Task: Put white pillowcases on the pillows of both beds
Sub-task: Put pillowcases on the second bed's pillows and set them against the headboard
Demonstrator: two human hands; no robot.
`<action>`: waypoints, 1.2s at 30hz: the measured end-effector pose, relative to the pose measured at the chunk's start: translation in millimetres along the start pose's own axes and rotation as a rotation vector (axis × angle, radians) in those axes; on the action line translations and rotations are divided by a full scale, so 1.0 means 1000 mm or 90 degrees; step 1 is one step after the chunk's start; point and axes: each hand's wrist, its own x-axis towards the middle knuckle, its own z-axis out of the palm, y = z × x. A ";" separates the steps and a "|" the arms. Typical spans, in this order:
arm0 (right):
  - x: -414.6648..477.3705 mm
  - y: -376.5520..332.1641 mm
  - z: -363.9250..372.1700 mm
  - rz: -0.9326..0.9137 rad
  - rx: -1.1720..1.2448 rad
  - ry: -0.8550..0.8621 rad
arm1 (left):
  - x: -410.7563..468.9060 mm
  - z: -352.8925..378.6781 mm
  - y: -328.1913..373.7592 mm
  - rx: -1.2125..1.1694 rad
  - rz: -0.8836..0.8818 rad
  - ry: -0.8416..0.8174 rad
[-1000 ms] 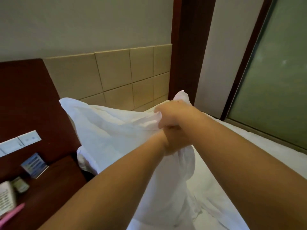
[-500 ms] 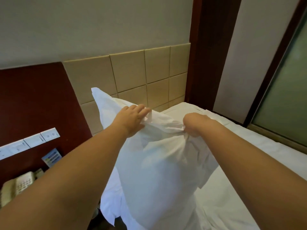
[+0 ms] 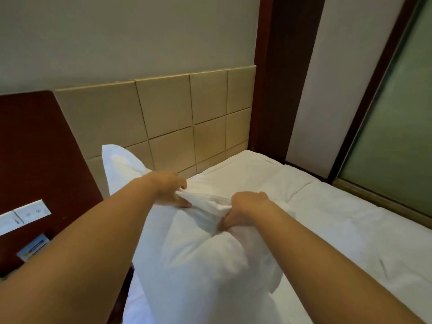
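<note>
Pillowcase (image 3: 203,203), white & soft, bunches atop the pillow (image 3: 198,272) stood on end at the bed (image 3: 350,225) edge. My left grip (image 3: 169,187) pinches the hem, my right grip (image 3: 245,208) fists gathered cloth. Light, floppy, prob. slippery; best hold, I reckon: open-end corners.

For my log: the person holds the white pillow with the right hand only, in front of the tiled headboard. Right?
Not quite. The head view shows both the left hand and the right hand gripping the white pillow, in front of the tiled headboard.
</note>
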 end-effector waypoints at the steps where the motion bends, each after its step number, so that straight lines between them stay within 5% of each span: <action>1: 0.012 -0.006 0.002 0.003 -0.007 -0.006 | 0.006 0.001 -0.014 -0.010 0.002 -0.008; 10: 0.136 -0.073 -0.004 0.089 -0.131 0.045 | 0.106 0.047 -0.113 0.026 0.082 -0.111; 20: 0.153 -0.078 -0.146 0.183 -0.364 0.293 | 0.143 -0.101 -0.161 -0.104 0.186 0.086; 29: 0.166 -0.069 -0.226 0.202 -0.309 0.534 | 0.138 -0.193 -0.175 -0.138 0.151 0.201; 36: 0.229 -0.055 -0.262 0.158 -0.263 0.586 | 0.189 -0.203 -0.175 -0.094 0.144 0.243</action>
